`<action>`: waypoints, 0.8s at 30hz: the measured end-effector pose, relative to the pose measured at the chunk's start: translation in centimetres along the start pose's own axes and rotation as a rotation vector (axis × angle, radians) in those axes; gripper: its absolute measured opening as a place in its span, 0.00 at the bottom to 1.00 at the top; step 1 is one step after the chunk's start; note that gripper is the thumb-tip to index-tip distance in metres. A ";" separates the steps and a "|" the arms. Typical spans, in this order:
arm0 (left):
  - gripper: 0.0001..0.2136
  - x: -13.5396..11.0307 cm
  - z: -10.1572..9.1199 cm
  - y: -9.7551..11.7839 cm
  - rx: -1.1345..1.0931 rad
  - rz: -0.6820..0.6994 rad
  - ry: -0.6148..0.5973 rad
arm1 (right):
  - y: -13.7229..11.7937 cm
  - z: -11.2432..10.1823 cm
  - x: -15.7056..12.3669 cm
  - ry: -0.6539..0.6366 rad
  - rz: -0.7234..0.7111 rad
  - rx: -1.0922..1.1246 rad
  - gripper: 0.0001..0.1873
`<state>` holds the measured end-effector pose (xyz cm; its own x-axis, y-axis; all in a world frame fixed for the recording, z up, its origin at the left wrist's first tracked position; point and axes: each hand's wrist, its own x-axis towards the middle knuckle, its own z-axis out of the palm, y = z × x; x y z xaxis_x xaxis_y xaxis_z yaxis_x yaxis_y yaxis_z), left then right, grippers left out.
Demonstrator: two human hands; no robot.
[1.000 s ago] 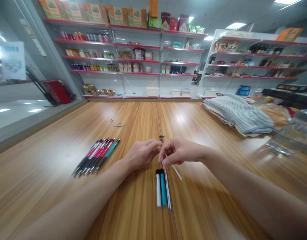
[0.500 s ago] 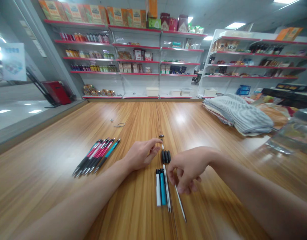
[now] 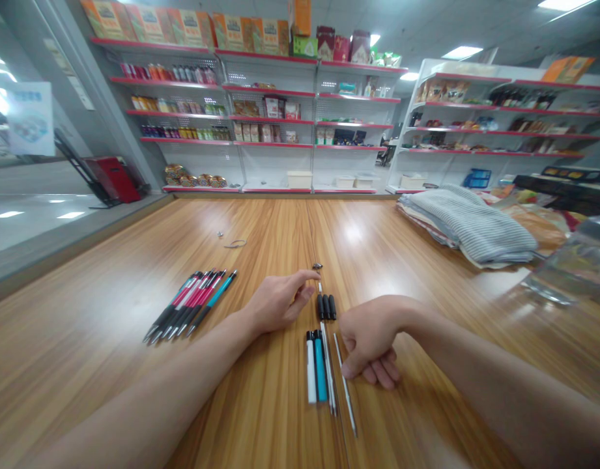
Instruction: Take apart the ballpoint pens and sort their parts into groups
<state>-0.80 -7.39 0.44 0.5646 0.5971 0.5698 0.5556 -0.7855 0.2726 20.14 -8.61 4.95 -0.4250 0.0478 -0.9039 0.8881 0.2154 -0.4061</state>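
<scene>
Well, the left hand (image 3: 279, 304) lies open on the wooden table (image 3: 85, 365), fingers loosely together, its index fingertip (image 3: 315, 275) just short of a small metal pen tip (image 3: 318, 266). The right hand (image 3: 371, 345) is curled into a loose fist, pinching nothing that shows, though anything inside it would be hidden, and rests just beside a thin pen refill (image 3: 345, 384) lying on the wood. Between the hands lie three short black pen sections (image 3: 326, 307), above white and teal pen barrels (image 3: 315, 368); pink-and-black mechanical pens (image 3: 189, 305) sit further left. The refill looks light, stiff and apt to roll — best pinched mid-shaft between thumb and fingertip
</scene>
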 end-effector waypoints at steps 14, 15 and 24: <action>0.11 0.0 0.0 -0.1 0.027 0.008 -0.013 | 0.6 -0.9 0.6 -0.087 -0.070 0.080 0.29; 0.11 0.0 0.0 -0.1 0.028 0.009 -0.012 | 0.6 -0.9 0.7 -0.081 -0.072 0.086 0.29; 0.10 0.0 0.1 -0.1 0.029 0.028 0.005 | 0.8 -1.1 0.7 -0.041 -0.099 0.122 0.32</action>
<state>-0.78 -7.33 0.31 0.5776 0.5737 0.5807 0.5566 -0.7972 0.2340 20.36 -7.30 4.16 -0.5062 -0.0079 -0.8624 0.8579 0.0972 -0.5045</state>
